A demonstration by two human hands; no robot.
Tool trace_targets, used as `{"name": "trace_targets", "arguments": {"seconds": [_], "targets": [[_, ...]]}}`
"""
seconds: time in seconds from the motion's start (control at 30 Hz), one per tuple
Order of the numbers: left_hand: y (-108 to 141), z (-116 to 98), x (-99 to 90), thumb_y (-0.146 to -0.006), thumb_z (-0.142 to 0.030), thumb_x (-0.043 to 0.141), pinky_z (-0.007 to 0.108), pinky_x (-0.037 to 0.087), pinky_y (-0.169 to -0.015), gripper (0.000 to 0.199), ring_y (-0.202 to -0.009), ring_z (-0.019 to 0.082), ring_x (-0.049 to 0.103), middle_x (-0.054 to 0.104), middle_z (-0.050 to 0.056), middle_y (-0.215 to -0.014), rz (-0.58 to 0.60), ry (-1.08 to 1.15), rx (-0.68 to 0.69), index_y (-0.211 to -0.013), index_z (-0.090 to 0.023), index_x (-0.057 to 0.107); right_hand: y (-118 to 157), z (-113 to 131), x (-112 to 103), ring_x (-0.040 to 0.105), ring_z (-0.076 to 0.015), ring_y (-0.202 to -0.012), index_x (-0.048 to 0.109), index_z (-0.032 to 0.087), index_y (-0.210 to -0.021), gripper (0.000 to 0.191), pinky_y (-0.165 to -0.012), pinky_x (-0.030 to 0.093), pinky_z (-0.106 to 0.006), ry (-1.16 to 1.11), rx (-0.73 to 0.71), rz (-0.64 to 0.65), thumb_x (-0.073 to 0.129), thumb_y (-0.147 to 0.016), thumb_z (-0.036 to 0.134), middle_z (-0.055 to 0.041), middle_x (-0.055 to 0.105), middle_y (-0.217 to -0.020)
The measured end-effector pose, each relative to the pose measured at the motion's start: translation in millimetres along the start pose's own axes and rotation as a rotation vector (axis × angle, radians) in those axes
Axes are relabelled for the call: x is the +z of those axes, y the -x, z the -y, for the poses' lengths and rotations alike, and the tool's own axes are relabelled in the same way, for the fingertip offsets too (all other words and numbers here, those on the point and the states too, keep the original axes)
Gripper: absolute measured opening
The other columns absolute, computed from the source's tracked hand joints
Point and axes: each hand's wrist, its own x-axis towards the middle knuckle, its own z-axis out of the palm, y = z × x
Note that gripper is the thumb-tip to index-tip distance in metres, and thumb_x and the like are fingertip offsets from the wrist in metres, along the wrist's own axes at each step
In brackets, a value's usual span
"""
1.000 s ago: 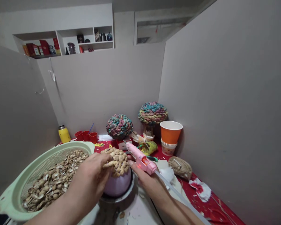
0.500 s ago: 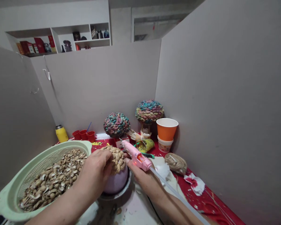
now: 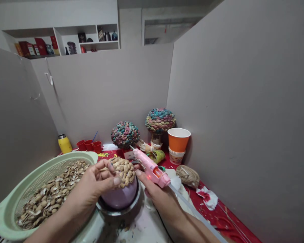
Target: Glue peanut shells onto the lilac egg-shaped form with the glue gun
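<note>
A smooth lilac balloon-like ball (image 3: 120, 198) sits in a metal bowl (image 3: 118, 213), its top covered by tan nut shells (image 3: 124, 170). Beside the shell layer, my left hand (image 3: 97, 182) has thumb and fingers apart, and nothing shows between them. My right hand (image 3: 159, 195) is wrapped round a pink hot glue gun (image 3: 152, 167), just right of the ball. The gun's nozzle points up and away, and a clear glue stick (image 3: 190, 207) trails from its back. Some fingers of my right hand are hidden behind the gun.
A green colander (image 3: 8, 202) of loose shells (image 3: 50, 195) stands at left. Behind are two colourful shell-covered domes (image 3: 125, 134), red cups (image 3: 89, 145) and a yellow bottle (image 3: 65, 144). Orange paper cups (image 3: 179, 140) and a twine ball (image 3: 187, 176) lie right. Grey partitions (image 3: 111, 87) enclose the table.
My left hand has drawn back left from the shell layer, and its fingers have spread. The glue gun has shifted slightly right and down in my right hand. The view has turned slightly.
</note>
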Motion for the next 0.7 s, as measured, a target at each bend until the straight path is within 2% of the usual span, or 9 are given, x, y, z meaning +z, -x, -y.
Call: {"name": "trace_targets", "arguments": {"seconds": [0.13, 0.33, 0.47, 0.6, 0.7], "targets": [[3, 3, -1.2, -0.071, -0.016, 0.08, 0.021, 0.05, -0.065, 0.029, -0.069, 0.011, 0.061, 0.067, 0.003, -0.084, 0.091, 0.194, -0.113, -0.09, -0.016, 0.058, 19, 10, 3, 0.064, -0.0292, -0.099, 0.072, 0.018, -0.103, 0.04, -0.092, 0.05, -0.043, -0.055, 0.019, 0.098, 0.071, -0.078, 0.05, -0.0096, 0.072, -0.103], [3, 16, -0.6, -0.074, -0.014, 0.078, 0.022, 0.051, -0.065, 0.024, -0.065, 0.008, 0.059, 0.066, 0.003, -0.084, 0.119, 0.287, -0.191, -0.091, -0.014, 0.061, 32, 30, 7, 0.065, -0.0252, -0.095, 0.072, 0.02, -0.103, 0.031, -0.09, 0.051, -0.038, -0.133, -0.119, 0.296, 0.067, -0.084, 0.044, -0.0072, 0.072, -0.099], [2, 24, 1.0, -0.076, -0.013, 0.076, 0.022, 0.05, -0.063, 0.019, -0.061, 0.007, 0.057, 0.065, 0.002, -0.08, 0.117, 0.305, -0.214, -0.084, -0.014, 0.059, 27, 30, 6, 0.065, -0.0223, -0.089, 0.07, 0.02, -0.101, 0.026, -0.084, 0.052, -0.033, -0.07, -0.165, 0.321, 0.064, -0.087, 0.041, -0.0061, 0.071, -0.096], [1, 28, 1.9, -0.075, -0.013, 0.077, 0.02, 0.049, -0.06, 0.021, -0.058, 0.007, 0.058, 0.062, -0.001, -0.071, 0.108, 0.324, -0.255, -0.082, -0.015, 0.058, 24, 27, 3, 0.063, -0.0223, -0.085, 0.069, 0.018, -0.093, 0.025, -0.078, 0.052, -0.032, 0.006, -0.158, 0.311, 0.061, -0.088, 0.041, -0.0052, 0.068, -0.086], [1, 29, 0.8, -0.075, -0.013, 0.076, 0.021, 0.05, -0.06, 0.02, -0.061, 0.009, 0.06, 0.063, 0.0, -0.073, 0.118, 0.356, -0.272, -0.08, -0.015, 0.057, 24, 28, 3, 0.063, -0.0228, -0.084, 0.068, 0.018, -0.086, 0.026, -0.073, 0.052, -0.03, 0.028, -0.144, 0.308, 0.061, -0.087, 0.043, -0.0046, 0.067, -0.081]]}}
